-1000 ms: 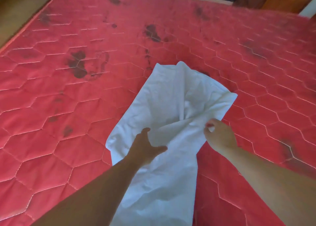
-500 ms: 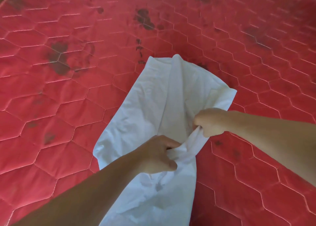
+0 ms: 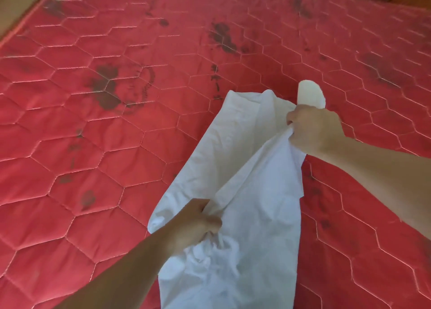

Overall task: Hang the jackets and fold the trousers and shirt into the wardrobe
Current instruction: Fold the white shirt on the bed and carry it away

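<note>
A white shirt [image 3: 235, 192] is lying lengthwise on a red quilted mattress [image 3: 93, 145], running from the near edge of the view toward the middle of the bed. The left hand [image 3: 196, 222] is bunching a fold of cloth near the lower left side of the shirt, its grip curled tight around the fabric, so that this end is anchored. The right hand [image 3: 314, 131] is gripping a raised ridge of cloth farther up, fingers wrapped around it, and is lifting it off the mattress. Between the two hands the cloth is pulling into a taut diagonal crease, which suggests the person is drawing one side across to make a lengthwise fold. A rounded white piece [image 3: 311, 94], probably a cuff or collar end, is poking up just beyond the right hand. The mattress is serving as the flat folding surface; dark stains [image 3: 105, 91] are scattered over it well apart from the shirt. No wardrobe, jackets or trousers are showing, so folding seems to be at an early stage.
</note>
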Demonstrator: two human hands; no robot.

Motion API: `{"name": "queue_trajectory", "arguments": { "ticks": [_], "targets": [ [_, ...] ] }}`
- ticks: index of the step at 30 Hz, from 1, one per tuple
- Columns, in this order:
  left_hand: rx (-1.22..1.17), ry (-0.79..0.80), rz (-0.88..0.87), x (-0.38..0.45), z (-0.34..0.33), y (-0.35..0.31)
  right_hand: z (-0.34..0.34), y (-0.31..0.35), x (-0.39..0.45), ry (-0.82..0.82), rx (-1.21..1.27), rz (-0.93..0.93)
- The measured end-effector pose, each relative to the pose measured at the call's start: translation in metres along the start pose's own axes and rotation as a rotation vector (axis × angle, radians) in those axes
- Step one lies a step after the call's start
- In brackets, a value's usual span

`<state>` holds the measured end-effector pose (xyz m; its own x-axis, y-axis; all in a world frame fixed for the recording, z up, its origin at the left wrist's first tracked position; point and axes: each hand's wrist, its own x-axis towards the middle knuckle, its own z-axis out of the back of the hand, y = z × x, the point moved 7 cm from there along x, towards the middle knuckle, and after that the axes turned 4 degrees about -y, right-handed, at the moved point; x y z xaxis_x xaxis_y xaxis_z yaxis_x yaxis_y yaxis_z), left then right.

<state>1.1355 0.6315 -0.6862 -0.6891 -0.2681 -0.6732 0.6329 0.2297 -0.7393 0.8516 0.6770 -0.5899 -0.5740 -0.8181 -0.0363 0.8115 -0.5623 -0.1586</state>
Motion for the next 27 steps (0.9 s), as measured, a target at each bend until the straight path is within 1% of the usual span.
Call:
{"name": "queue_trajectory", "arguments": {
  "ticks": [2, 5, 11, 14, 16, 19, 20, 21, 22, 23, 24, 25, 27],
  "targets": [
    [-0.027, -0.093, 0.029, 0.001, 0.023, 0.010, -0.001, 0.032, 0.024, -0.001, -0.004, 0.044],
    [-0.028, -0.166, 0.025, 0.005, 0.048, 0.022, -0.006, 0.075, 0.054, 0.018, 0.021, 0.100],
    [0.040, -0.163, 0.072, 0.013, 0.077, 0.042, -0.032, 0.127, 0.085, 0.036, -0.015, 0.156],
    [0.102, -0.135, 0.116, 0.015, 0.084, 0.049, -0.042, 0.135, 0.091, -0.018, 0.013, 0.166],
    [0.118, -0.140, 0.147, 0.017, 0.089, 0.053, -0.047, 0.139, 0.095, -0.058, 0.110, 0.126],
    [0.085, -0.176, 0.160, 0.021, 0.095, 0.053, -0.057, 0.146, 0.097, -0.052, 0.318, 0.110],
    [0.132, -0.218, 0.127, 0.024, 0.099, 0.050, -0.058, 0.145, 0.094, -0.076, 0.366, 0.113],
    [0.218, -0.290, 0.074, 0.027, 0.105, 0.045, -0.057, 0.140, 0.088, -0.135, 0.396, 0.097],
    [0.303, -0.388, 0.016, 0.029, 0.112, 0.039, -0.057, 0.131, 0.081, -0.201, 0.404, 0.061],
    [0.361, -0.482, -0.029, 0.029, 0.118, 0.033, -0.060, 0.119, 0.073, -0.231, 0.385, 0.009],
    [0.393, -0.540, -0.065, 0.030, 0.121, 0.026, -0.069, 0.108, 0.065, -0.201, 0.341, -0.044],
    [0.407, -0.564, -0.091, 0.031, 0.121, 0.022, -0.082, 0.098, 0.057, -0.120, 0.293, -0.079],
    [0.454, -0.578, -0.118, 0.036, 0.117, 0.015, -0.111, 0.081, 0.043, 0.067, 0.221, -0.060]
  ]
}}
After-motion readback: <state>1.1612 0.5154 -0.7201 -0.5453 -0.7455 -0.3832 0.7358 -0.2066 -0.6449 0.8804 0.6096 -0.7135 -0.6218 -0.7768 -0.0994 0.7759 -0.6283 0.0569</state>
